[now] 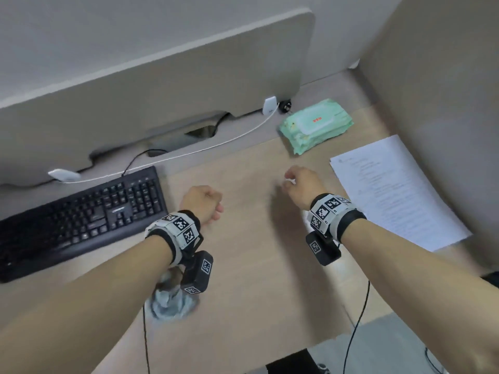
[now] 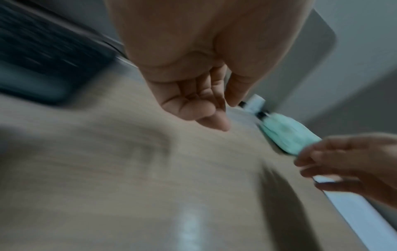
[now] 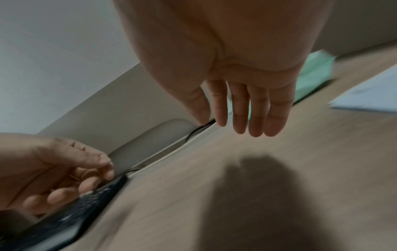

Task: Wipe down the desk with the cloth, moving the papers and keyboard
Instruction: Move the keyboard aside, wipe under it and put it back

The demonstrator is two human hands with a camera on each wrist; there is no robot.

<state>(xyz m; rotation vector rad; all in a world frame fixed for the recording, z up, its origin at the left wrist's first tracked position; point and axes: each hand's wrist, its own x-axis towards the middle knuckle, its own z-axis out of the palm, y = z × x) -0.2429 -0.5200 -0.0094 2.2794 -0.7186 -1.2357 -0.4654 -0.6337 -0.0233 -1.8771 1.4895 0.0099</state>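
From the head view, the left hand (image 1: 202,203) hung above the pale wood-grain desk (image 1: 243,265) with its fingers loosely curled, holding nothing. The black rectangular plastic keyboard (image 1: 78,220) lay just beside that hand on its outer side, its long axis running across the desk and rising a little toward the far edge on the side nearest the hand. The crumpled grey-blue cloth (image 1: 172,300) sat on the desk behind that hand, partly hidden under the left forearm. The right hand (image 1: 303,184) hovered with relaxed, bent fingers, empty too. The white printed sheets of paper (image 1: 399,195) lay on its outer side, long axis slanting away toward the partition. A mint-green soft pack of wipes (image 1: 316,125) sat beyond the right hand.

From the left wrist view, much blurred, the left hand (image 2: 193,95) showed its palm with fingers loosely bent over bare desk, nothing in it. The keyboard (image 2: 43,59) was a dark smear to one side.

From the right wrist view, the right hand (image 3: 242,95) showed fingers nearly straight and together, empty, above the desk.

The cloth should be light, soft and limp, best bunched in the palm. The keyboard looks stiff and moderately heavy, best taken by its two short ends. The papers seem thin and floppy, likely to slide apart, so they want lifting as a stack from a long edge.
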